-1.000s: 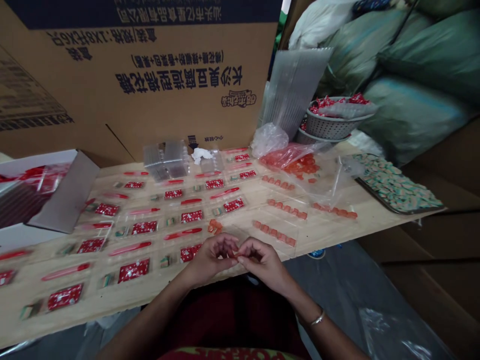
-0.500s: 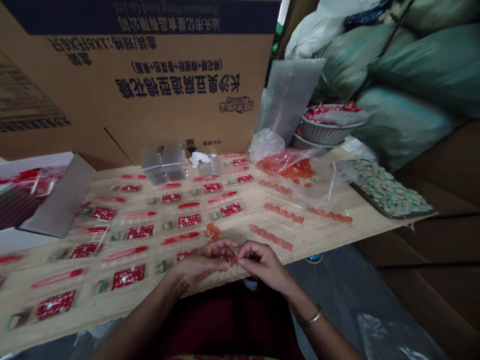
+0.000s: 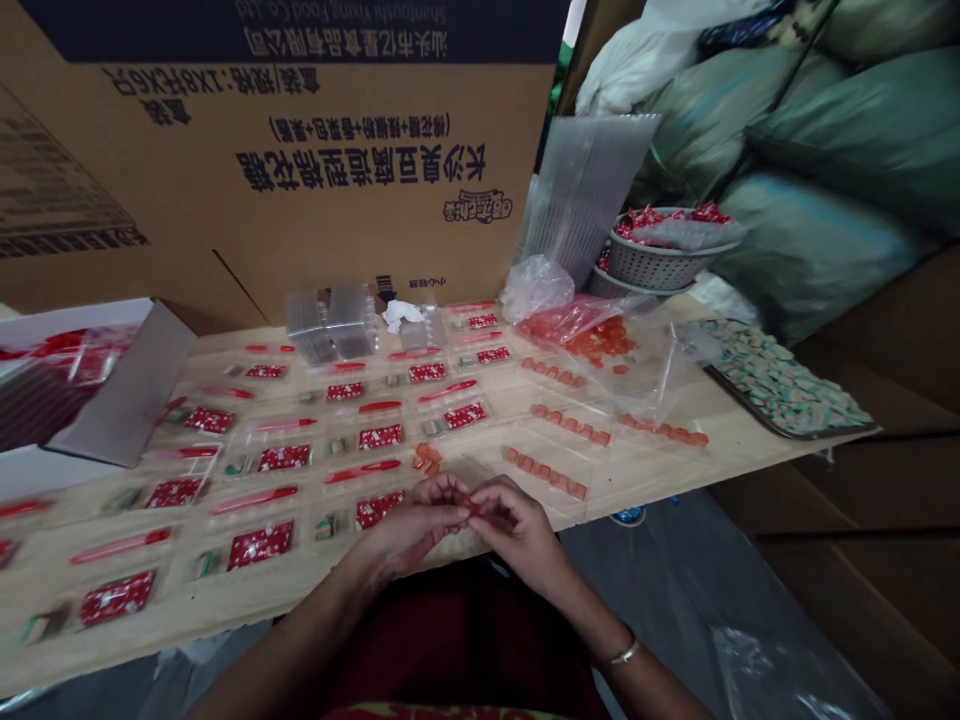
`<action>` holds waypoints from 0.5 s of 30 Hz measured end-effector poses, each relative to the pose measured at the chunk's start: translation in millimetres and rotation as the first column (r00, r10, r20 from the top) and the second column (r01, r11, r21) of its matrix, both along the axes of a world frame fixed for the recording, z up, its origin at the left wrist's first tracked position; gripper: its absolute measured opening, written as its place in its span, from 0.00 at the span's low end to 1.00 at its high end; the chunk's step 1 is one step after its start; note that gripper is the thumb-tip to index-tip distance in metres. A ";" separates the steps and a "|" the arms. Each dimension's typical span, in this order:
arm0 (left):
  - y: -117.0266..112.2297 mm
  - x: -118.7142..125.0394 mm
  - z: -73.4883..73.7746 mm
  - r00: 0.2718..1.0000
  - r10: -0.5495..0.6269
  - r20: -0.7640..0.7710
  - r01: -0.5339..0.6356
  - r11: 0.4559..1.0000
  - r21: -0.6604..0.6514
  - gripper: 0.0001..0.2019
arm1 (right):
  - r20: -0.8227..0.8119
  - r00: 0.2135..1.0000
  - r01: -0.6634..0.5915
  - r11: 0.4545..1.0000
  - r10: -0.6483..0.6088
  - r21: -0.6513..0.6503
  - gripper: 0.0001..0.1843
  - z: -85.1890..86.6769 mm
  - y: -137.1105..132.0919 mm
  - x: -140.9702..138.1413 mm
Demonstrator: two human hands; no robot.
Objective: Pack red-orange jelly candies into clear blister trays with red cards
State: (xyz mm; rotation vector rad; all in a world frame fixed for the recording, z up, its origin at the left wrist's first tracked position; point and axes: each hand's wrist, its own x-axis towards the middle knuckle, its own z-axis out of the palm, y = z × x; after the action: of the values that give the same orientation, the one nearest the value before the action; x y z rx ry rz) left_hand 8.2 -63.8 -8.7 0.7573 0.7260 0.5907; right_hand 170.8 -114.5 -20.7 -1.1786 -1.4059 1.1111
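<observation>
My left hand [image 3: 418, 522] and my right hand [image 3: 519, 525] meet over the front edge of a wooden board [image 3: 660, 470], their fingertips pinching a small orange piece [image 3: 474, 510]. Just beyond them lies a loose cluster of orange cubes [image 3: 427, 459]. Clear plastic trays [image 3: 545, 472] hold rows of orange cubes to the right. To the left, open clear trays carry red foil packets [image 3: 260, 545], red sticks [image 3: 364, 471] and small green packets [image 3: 325, 528]. My left hand partly covers one red packet [image 3: 375, 510].
A printed cardboard box [image 3: 360, 170] stands behind the board. At the back right are a stack of clear trays [image 3: 581, 190], a basket of red-wrapped sweets [image 3: 660, 262], a bag of orange cubes [image 3: 600, 340] and a metal tray [image 3: 780, 385] of green-and-white pieces. Green sacks [image 3: 825, 160] rise behind.
My hands stay together over the board, with the fingers shifting slightly around the orange piece. The whole view has shifted a little as my head moves.
</observation>
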 end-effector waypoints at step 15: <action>-8.6 -7.8 -19.8 0.566 0.142 -0.812 0.672 0.491 0.554 0.08 | 0.769 0.618 -0.214 0.976 0.165 -0.038 0.10 -3.6 2.9 -1.3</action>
State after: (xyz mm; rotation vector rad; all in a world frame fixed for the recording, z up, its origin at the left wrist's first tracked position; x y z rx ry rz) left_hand 0.5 -72.4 -28.5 2.1649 1.0786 0.1802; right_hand 169.5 -111.6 -24.3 -1.5867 -2.2517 0.6836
